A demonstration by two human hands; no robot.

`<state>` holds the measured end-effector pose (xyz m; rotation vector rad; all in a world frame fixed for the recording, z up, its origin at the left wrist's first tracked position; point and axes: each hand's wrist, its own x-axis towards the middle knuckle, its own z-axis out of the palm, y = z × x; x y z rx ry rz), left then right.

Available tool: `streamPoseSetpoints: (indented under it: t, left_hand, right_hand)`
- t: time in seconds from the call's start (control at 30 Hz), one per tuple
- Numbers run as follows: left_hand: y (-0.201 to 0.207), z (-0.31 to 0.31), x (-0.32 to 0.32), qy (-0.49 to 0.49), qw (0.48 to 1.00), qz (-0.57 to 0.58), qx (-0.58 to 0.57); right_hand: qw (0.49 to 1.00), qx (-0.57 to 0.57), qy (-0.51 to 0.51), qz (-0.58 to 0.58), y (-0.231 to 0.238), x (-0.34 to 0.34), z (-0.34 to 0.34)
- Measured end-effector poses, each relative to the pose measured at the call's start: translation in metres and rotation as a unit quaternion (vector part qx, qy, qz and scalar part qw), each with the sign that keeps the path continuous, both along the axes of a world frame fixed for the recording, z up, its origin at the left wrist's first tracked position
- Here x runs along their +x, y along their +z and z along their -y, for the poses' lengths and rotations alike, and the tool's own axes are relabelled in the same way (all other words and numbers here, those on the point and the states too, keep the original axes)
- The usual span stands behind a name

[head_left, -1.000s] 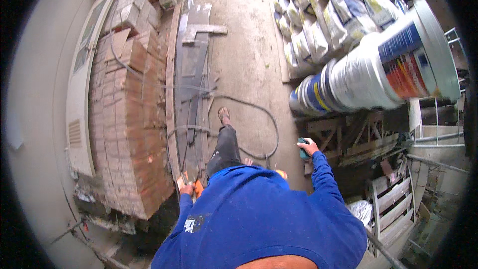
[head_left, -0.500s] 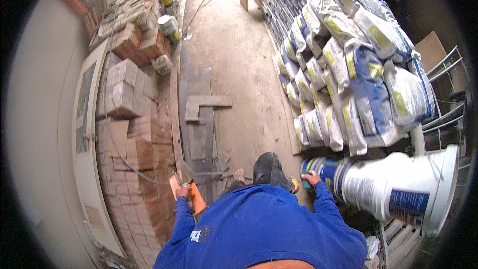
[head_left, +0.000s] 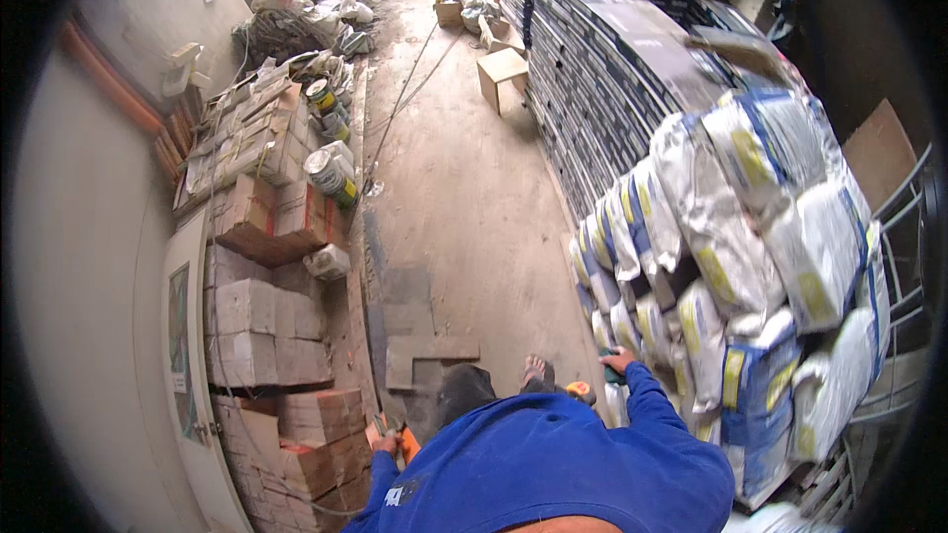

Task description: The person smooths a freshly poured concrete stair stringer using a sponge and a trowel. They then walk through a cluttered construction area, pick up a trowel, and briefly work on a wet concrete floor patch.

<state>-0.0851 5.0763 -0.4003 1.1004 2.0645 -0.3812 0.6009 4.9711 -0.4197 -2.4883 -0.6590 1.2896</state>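
My left hand (head_left: 386,443), low beside the stacked boxes, is closed on a flat orange tool (head_left: 407,446); a greyish part shows next to it, too small to make out. On the other side, my right hand (head_left: 619,362) is wrapped round a small dark-green object (head_left: 608,374) whose kind is not clear. That hand is close to the pile of white and blue bags (head_left: 703,336). Between my leg and the right hand, a yellow-orange object (head_left: 581,391) shows just past my blue clothing, mostly hidden. My bare foot (head_left: 536,373) is forward on the concrete floor.
Cardboard boxes (head_left: 247,321) and paint cans (head_left: 331,176) line the left, beside a leaning white door (head_left: 184,336). Flat dark cartons (head_left: 602,69) rise at right. A wooden stool-like box (head_left: 502,77) and flat pieces (head_left: 434,347) lie along the floor (head_left: 474,237).
I have moved forward along the passage, so boxes and bags sit lower in view. The large white bucket at right has nearly left view. Both hands still hold their things.
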Motion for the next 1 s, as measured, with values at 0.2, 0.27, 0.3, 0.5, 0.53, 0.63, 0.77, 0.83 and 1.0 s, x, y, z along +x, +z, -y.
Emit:
streamPoseSetpoints:
  t: [0.2,0.27,0.3,0.5,0.53,0.63,0.77,0.83,1.0]
  left_hand:
    - [-0.040,-0.112,0.076,0.067,0.997,0.016,-0.045]
    - [-0.053,-0.177,0.097,0.077,0.996,0.017,-0.047]
    - [-0.057,-0.212,0.105,0.078,0.996,0.020,-0.048]
    - [-0.052,-0.455,0.128,0.135,0.989,0.050,-0.029]
    - [-0.048,-0.504,0.131,0.155,0.986,0.055,-0.026]
    - [-0.038,-0.662,0.143,-0.197,0.979,0.011,0.060]
    - [-0.024,-0.854,0.172,0.075,0.971,0.100,0.204]
    - [-0.017,-0.931,0.195,0.109,0.963,0.069,0.236]
    - [-0.005,-1.077,0.243,0.070,0.978,0.052,0.188]
  right_hand:
    - [0.990,0.129,0.056,0.008,0.017,0.078,-0.273]
    - [0.991,0.127,0.021,-0.037,0.011,0.095,-0.342]
    - [0.988,0.135,-0.010,-0.077,0.009,0.102,-0.369]
    - [0.999,-0.038,0.009,-0.015,0.029,0.101,-0.489]
    - [0.999,-0.044,0.009,-0.018,0.035,0.099,-0.505]
    - [0.998,-0.050,-0.016,-0.031,0.047,0.091,-0.566]
    - [0.990,-0.108,-0.049,-0.076,0.024,0.109,-0.661]
    - [0.991,-0.101,-0.060,-0.065,-0.002,0.133,-0.716]
    - [0.998,-0.054,-0.022,-0.033,-0.050,0.210,-0.897]
